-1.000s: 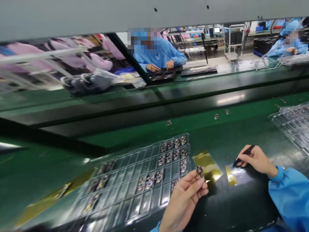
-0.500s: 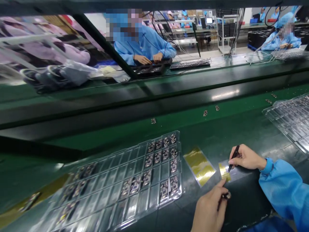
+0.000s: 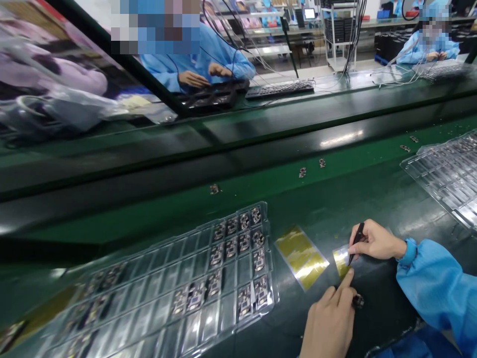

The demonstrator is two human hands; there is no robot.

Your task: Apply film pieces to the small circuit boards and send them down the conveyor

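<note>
My right hand (image 3: 376, 241) grips black tweezers (image 3: 357, 240), their tips down at a small yellow film piece (image 3: 340, 259) on a clear backing sheet. The outstretched index finger of my left hand (image 3: 330, 318) presses the near edge of that piece. A small circuit board (image 3: 358, 301) pokes out beside the thumb of my left hand, held by the curled fingers; most of the grip is hidden. To the left lies a larger sheet of yellow film (image 3: 302, 256). Further left, a clear plastic tray (image 3: 274, 293) holds several circuit boards (image 3: 261, 291) in its compartments.
Stacked clear trays (image 3: 443, 174) lie at the right. Loose small boards (image 3: 302, 172) are scattered along the green strip behind. A dark raised ledge (image 3: 261, 144) crosses the bench. Beyond it a co-worker in blue (image 3: 223, 49) handles a black tray. Yellow film (image 3: 48, 313) lies at far left.
The view has shifted, so the bench things sit further left. The tweezers remain at the yellow film piece, and my left index finger now lies further onto it.
</note>
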